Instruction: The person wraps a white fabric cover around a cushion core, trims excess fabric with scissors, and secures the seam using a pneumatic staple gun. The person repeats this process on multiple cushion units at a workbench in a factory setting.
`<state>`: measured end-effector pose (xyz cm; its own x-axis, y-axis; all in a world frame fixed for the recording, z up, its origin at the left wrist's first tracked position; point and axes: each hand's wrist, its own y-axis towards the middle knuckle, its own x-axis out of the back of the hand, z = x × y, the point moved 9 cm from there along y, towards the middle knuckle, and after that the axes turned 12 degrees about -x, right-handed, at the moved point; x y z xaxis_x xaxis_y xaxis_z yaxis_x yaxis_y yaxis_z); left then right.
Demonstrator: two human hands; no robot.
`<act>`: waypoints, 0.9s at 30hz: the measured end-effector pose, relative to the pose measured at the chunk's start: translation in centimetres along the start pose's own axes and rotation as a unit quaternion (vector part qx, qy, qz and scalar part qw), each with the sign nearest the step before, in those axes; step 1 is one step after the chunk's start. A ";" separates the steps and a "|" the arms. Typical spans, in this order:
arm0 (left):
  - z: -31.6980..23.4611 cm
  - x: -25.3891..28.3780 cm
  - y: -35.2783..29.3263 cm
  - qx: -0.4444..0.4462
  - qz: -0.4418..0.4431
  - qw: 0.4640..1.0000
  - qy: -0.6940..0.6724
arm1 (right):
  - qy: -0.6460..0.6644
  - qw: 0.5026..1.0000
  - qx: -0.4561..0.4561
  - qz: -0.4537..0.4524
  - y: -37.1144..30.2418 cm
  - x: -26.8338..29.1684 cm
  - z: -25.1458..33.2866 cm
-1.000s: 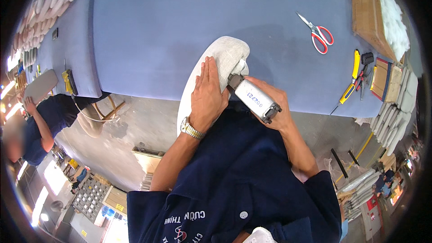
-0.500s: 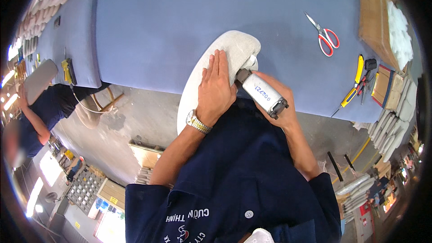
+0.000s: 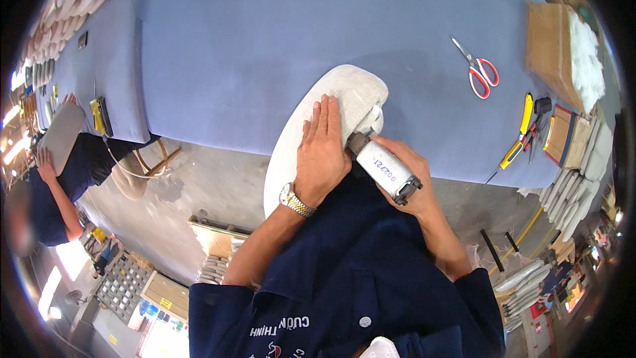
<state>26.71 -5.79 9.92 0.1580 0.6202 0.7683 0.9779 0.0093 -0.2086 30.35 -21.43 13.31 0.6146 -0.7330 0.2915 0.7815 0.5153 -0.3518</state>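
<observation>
A long padded panel (image 3: pixel 354 87) in light grey fabric lies slantwise over the near edge of the blue table. My left hand (image 3: pixel 322 149) rests flat on it with fingers stretched out, and a metal watch (image 3: pixel 296 200) is on that wrist. In my right hand (image 3: pixel 420 167) is a staple gun (image 3: pixel 384 167) with a white body and dark ends. Its dark front end meets the panel's right edge, just below a loose fold of fabric (image 3: pixel 374 119). The contact point itself is hidden, as are most of the right fingers.
Red-handled scissors (image 3: pixel 479 73) lie on the blue table (image 3: pixel 265 40). At its right are a yellow cutter (image 3: pixel 518 139), other hand tools and a cardboard box (image 3: pixel 550 43) of white stuffing. On the left, a co-worker (image 3: pixel 56 185) holds another panel (image 3: pixel 63 134) near a yellow air tool (image 3: pixel 99 116).
The whole view has shifted, so the table's things appear a little lower. My left hand stays on the panel, and the staple gun stays at its edge. The co-worker's panel has tilted.
</observation>
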 end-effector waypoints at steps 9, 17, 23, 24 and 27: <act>0.0 0.0 -0.5 -0.048 -0.045 0.998 0.025 | 0.030 1.000 0.002 -0.005 0.5 -1.0 -1.0; -3.0 2.1 3.7 -0.058 -0.036 0.996 0.051 | 0.117 0.993 -0.009 -0.025 2.5 1.7 -1.7; -1.9 0.3 6.9 -0.177 0.077 0.961 -0.198 | 0.129 0.990 -0.037 -0.045 3.0 6.8 -7.7; 0.8 0.3 7.4 -0.139 0.083 0.956 -0.244 | 0.121 0.990 -0.052 -0.042 2.7 7.0 -8.5; 10.7 -3.3 6.1 0.001 0.038 0.977 -0.211 | 0.088 0.992 -0.084 -0.021 2.3 5.5 -7.9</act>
<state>30.65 0.56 -0.38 0.1596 0.8873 0.4326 0.9653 -0.0485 -0.2566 34.70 -27.73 7.07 0.5430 -0.8254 0.1548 0.7677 0.4132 -0.4897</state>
